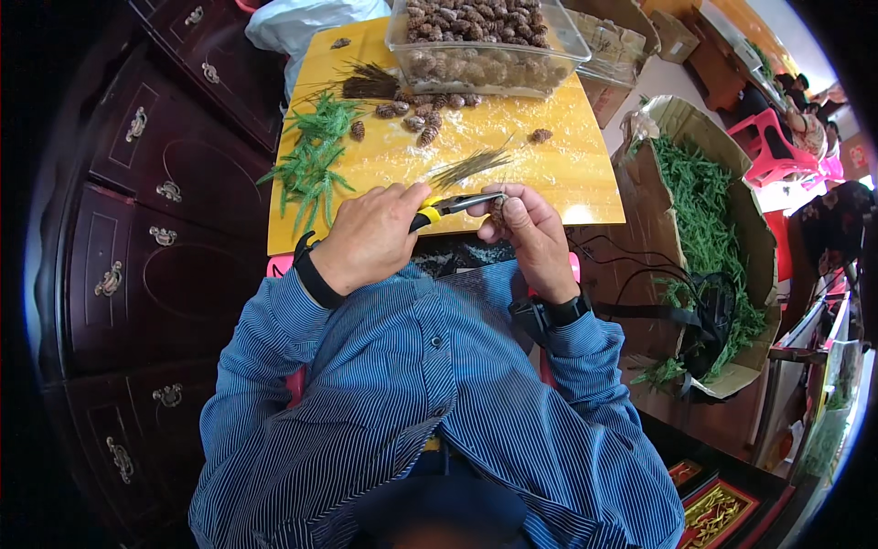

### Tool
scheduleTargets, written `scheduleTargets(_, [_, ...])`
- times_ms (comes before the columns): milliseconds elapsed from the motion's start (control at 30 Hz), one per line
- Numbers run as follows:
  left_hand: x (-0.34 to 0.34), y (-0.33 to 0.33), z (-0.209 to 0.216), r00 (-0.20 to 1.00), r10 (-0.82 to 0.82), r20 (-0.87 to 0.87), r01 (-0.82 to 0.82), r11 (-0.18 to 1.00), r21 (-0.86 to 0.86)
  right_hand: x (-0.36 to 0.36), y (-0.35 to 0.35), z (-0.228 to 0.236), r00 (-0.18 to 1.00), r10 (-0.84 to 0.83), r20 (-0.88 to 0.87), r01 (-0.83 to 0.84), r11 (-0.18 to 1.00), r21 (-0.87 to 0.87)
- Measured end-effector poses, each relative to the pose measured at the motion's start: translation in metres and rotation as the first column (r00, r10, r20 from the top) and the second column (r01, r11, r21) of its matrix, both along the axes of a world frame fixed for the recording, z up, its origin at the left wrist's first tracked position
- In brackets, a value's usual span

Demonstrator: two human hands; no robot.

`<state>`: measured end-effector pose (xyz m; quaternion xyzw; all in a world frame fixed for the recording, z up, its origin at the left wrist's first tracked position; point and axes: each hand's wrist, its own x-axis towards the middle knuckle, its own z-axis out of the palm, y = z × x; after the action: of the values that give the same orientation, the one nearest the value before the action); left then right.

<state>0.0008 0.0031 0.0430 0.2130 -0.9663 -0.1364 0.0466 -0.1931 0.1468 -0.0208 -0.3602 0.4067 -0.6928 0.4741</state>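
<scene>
My left hand [370,236] is closed round a pair of needle-nose pliers [455,204] with black and yellow handles. The plier jaws reach across to a small brown pine cone [497,212], which my right hand [541,245] pinches between thumb and fingers. Whether the jaws grip a wire on the cone is too small to make out. Just beyond the pliers lies a loose bundle of thin dark wires [471,168] on the yellow table [567,188]. Green artificial sprigs [315,151] are heaped left of my hands.
A clear plastic bin [494,75] full of pine cones stands at the table's far side. Several loose cones [426,121] and a dark wire bundle [370,82] lie before it. At right, a cardboard box [663,117] holds green sprigs. Dark drawers [165,210] line the left.
</scene>
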Motion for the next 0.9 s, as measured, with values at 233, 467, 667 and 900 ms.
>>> scheduleTargets(233, [0.000, 0.001, -0.001, 0.999, -0.033, 0.018, 0.033, 0.999, 0.004, -0.002, 0.000, -0.007, 0.978, -0.125, -0.167, 0.128, 0.992, 0.009])
scheduleTargets(467, [-0.003, 0.008, -0.012, 1.000, -0.017, -0.006, 0.016, 0.997, -0.079, 0.003, 0.000, -0.006, 0.732, -0.308, -0.607, 0.423, 0.905, 0.051])
scheduleTargets(667, [-0.004, 0.008, -0.012, 0.998, 0.030, 0.058, -0.028, 0.999, -0.026, 0.003, -0.003, -0.005, 0.822, -0.314, -0.475, 0.382, 0.923, 0.052])
scheduleTargets(900, [-0.002, 0.004, -0.010, 0.998, 0.003, 0.059, -0.002, 1.000, -0.011, -0.019, 0.004, 0.002, 0.986, 0.113, 0.125, -0.133, 0.977, 0.165])
